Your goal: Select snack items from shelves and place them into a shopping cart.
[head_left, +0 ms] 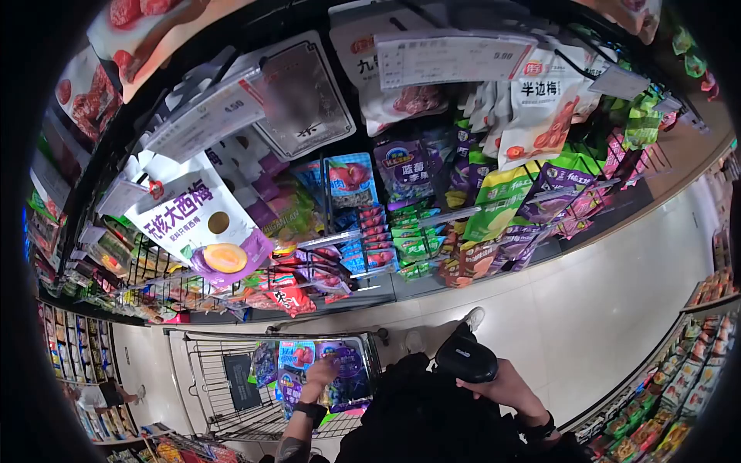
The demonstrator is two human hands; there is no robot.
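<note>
Over the shopping cart, my left hand reaches down onto the snack bags, a black band around its wrist. Its fingers lie near a dark purple bag; whether they grip it is too small to tell. Beside it in the cart are a blue bag with red fruit and another blue-purple bag. My right hand is closed around a black rounded case, held in front of my body at the right.
A long shelf with hanging snack bags and price tags runs across ahead. More packaged goods line a shelf at the lower right. A person stands at the far left. Pale floor tiles show at the right.
</note>
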